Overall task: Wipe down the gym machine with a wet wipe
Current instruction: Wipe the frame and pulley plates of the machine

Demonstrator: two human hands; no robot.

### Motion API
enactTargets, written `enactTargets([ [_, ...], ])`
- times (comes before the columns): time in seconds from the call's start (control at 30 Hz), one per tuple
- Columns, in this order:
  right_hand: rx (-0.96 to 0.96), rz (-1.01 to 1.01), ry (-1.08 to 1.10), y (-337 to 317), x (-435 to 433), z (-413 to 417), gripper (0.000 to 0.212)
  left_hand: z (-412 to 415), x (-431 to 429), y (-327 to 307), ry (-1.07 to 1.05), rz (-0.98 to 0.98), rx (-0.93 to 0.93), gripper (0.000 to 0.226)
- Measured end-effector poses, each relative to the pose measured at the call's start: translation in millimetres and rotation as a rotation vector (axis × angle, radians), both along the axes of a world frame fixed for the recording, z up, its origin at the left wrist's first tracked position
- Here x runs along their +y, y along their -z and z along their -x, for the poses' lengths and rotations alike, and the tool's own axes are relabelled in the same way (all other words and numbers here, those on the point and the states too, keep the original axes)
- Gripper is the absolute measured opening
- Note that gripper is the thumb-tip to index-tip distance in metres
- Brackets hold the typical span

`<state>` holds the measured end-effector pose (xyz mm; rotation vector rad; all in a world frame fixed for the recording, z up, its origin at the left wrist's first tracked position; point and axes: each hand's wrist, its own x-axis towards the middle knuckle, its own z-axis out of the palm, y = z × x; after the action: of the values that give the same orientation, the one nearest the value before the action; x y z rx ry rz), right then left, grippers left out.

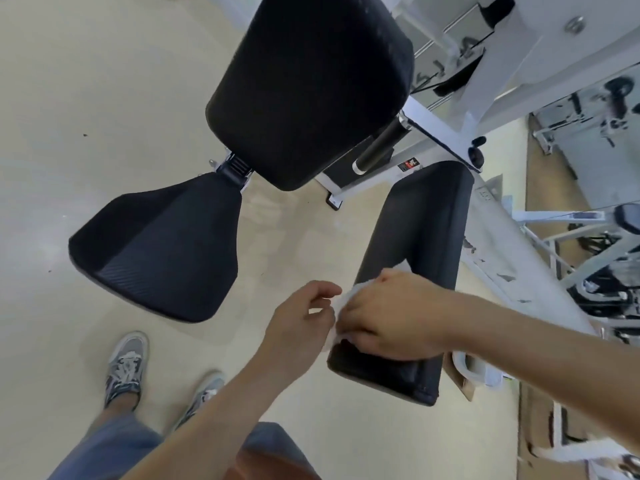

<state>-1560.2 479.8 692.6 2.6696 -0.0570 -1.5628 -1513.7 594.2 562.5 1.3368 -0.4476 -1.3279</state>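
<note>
**Wipe on the long pad, both hands at it**

Viewed from above, looking down past both forearms.

Task item: crumpled white wet wipe (341, 297), lying on the near half of a long black padded rest (426, 230), at its left edge. Mostly hidden under the hands; white showing between them, beyond the knuckles and down the pad's side.

Right hand (388, 313): palm down on top of the wipe, pressing it to the pad. Fingers bent over the pad's left edge, curled round the wipe there. Forearm in from the right, crossing above the pad's near end.

Left hand (301, 320): just beside the pad's left edge, off the padding itself. Fingers curled, thumb and forefinger closed on a loose edge of the wipe. Knuckles nearly touching those of the right hand.

Rest of the machine: large black rounded cushion (311, 84) up top, tilted. Below and left of it, a black ribbed trapezoid seat (162, 247), joined at its narrow end by a black hinge bracket. White painted metal frame (446, 133) running behind the cushion and along the right side of the long rest, paint chipped in spots. Short black cylinder with a chrome band (375, 147) tucked between cushion and frame.

Underfoot: pale beige floor (69, 98). Two grey lace-up sneakers (126, 368) at lower left, blue denim trouser legs (114, 448) above them. More white gym equipment at far right, blurred.
</note>
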Motion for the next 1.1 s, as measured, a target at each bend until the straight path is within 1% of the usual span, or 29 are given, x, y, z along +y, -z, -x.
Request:
enactTargets([
  [0.07,-0.016,0.104,-0.025,4.9,-32.4,-11.5,0.041,5.9,-14.1,-2.1,0.132,0.085,0.135,0.043],
  [0.1,-0.014,0.143,-0.040,7.5,-44.9,-15.2,0.041,9.3,-20.9,-2.1,0.131,0.090,0.183,0.047],
  [0.2,0.011,0.145,-0.075,15.8,-65.2,-14.9,0.044,10.0,-34.2,0.8,0.015,0.002,0.274,0.047],
  [0.27,0.140,0.134,-0.125,24.5,-73.2,-14.9,0.046,5.6,-33.2,3.4,-0.015,-0.026,0.310,0.038],
  [0.33,0.269,0.093,-0.119,32.6,-75.2,-23.2,0.047,2.6,-25.4,8.4,-0.058,-0.060,0.324,0.026],
  [0.37,0.313,0.057,-0.056,36.6,-72.3,-27.3,0.046,3.0,-21.2,12.6,-0.107,-0.088,0.348,0.025],
  [0.43,0.387,-0.058,0.056,44.2,-55.9,-29.5,0.045,6.1,-15.6,21.8,-0.220,-0.165,0.359,0.030],
  [0.5,0.443,-0.172,0.041,48.4,-33.7,-23.8,0.044,10.7,-15.5,26.5,-0.267,-0.211,0.314,0.034],
  [0.53,0.453,-0.183,0.036,46.5,-29.1,-22.3,0.045,13.4,-18.4,25.1,-0.250,-0.211,0.301,0.034],
  [0.6,0.437,-0.100,-0.021,43.3,-55.1,-27.2,0.049,19.4,-27.0,16.0,-0.179,-0.178,0.289,0.033],
  [0.63,0.438,0.006,-0.036,41.5,-80.3,-33.7,0.047,21.7,-32.0,10.2,-0.139,-0.148,0.268,0.035],
  [0.7,0.361,0.249,-0.037,33.5,-129.9,-48.8,0.040,24.3,-39.7,-0.8,-0.052,-0.089,0.165,0.040],
  [0.77,0.281,0.317,-0.080,27.3,-146.9,-51.1,0.046,26.0,-44.3,-5.8,-0.033,-0.079,0.066,0.033],
  [0.8,0.266,0.285,-0.118,27.6,-137.7,-42.0,0.050,27.1,-44.5,-6.6,-0.072,-0.085,0.047,0.029],
  [0.83,0.215,0.208,-0.142,27.3,-120.0,-28.5,0.052,27.1,-44.8,-5.9,-0.162,-0.094,0.029,0.029],
  [0.87,0.124,0.096,-0.147,25.4,-91.7,-12.3,0.054,26.4,-42.9,-5.3,-0.270,-0.103,0.008,0.032],
  [0.9,0.047,-0.073,-0.127,16.8,-62.1,4.4,0.059,24.4,-40.4,-4.7,-0.367,-0.104,-0.019,0.035],
  [0.93,-0.004,-0.191,-0.115,7.2,-46.4,15.9,0.066,20.1,-39.8,-5.6,-0.445,-0.104,-0.054,0.038],
  [0.97,-0.022,-0.204,-0.132,1.9,-51.4,17.3,0.071,15.3,-39.3,-7.4,-0.490,-0.106,-0.082,0.040],
  [1.0,-0.042,-0.164,-0.161,-0.4,-67.8,10.6,0.074,10.6,-39.6,-10.2,-0.496,-0.096,-0.100,0.041],
  [1.03,-0.047,-0.047,-0.163,2.1,-95.3,0.3,0.075,6.7,-41.8,-12.9,-0.465,-0.077,-0.102,0.043],
  [1.1,-0.045,0.273,-0.033,4.5,-152.1,-20.5,0.069,4.8,-50.6,-21.2,-0.323,-0.035,-0.084,0.041],
])
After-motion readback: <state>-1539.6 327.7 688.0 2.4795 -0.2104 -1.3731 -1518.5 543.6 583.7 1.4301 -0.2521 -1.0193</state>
